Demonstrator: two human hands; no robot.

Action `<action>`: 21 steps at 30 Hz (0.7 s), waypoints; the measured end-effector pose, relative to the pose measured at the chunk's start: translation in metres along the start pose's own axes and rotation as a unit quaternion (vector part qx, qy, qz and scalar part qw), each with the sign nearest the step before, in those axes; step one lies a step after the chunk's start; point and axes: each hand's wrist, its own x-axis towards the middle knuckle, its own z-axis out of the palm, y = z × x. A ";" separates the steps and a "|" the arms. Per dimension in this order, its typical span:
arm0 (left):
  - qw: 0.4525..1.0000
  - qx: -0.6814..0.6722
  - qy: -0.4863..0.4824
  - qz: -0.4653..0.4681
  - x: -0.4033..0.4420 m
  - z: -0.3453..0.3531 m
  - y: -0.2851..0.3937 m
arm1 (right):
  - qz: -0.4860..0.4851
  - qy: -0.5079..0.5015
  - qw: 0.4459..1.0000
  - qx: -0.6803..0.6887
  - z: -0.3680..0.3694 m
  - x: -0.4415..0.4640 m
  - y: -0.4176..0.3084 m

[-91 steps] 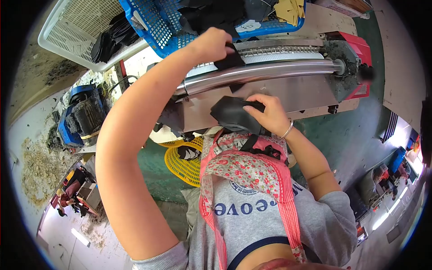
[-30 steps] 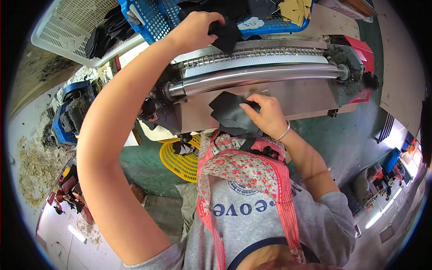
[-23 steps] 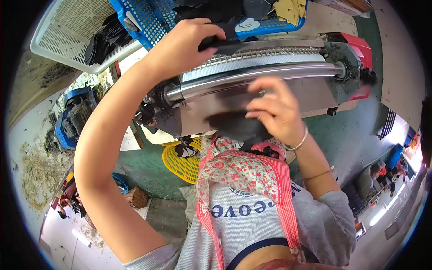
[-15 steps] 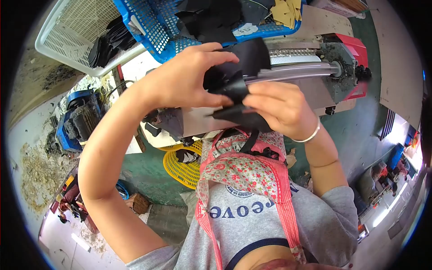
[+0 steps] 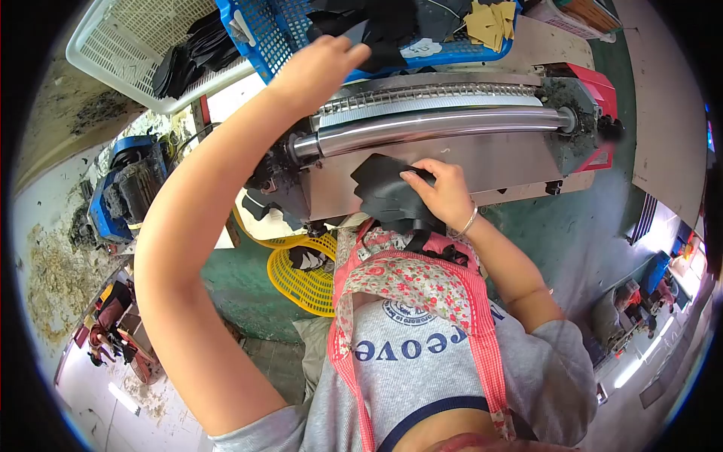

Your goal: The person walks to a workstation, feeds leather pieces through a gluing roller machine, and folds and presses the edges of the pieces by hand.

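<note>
My left hand is over the near edge of the blue basket, its fingers bent beside dark sheets. Black flat pieces lie loosely heaped in that basket. Whether the left fingers grip one of them I cannot tell, as the fingertips are partly hidden and blurred. Low in front of the apron, my right hand pinches black leather-like pieces with notched edges, fanned over one another. They hang between the machine's front plate and my lap.
A machine with a shiny metal roller and red end cover spans the bench. Left of the blue basket is a white basket with stacked black pieces. Tan pieces lie in the blue basket. A yellow basket sits below the bench.
My left hand has moved up and away from the pieces in front of the roller to the blue basket. My right hand has lowered towards my lap with black pieces.
</note>
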 end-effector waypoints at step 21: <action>0.954 -0.291 0.054 -0.049 0.020 0.027 0.008 | 0.003 0.031 0.999 -0.030 0.000 0.003 0.005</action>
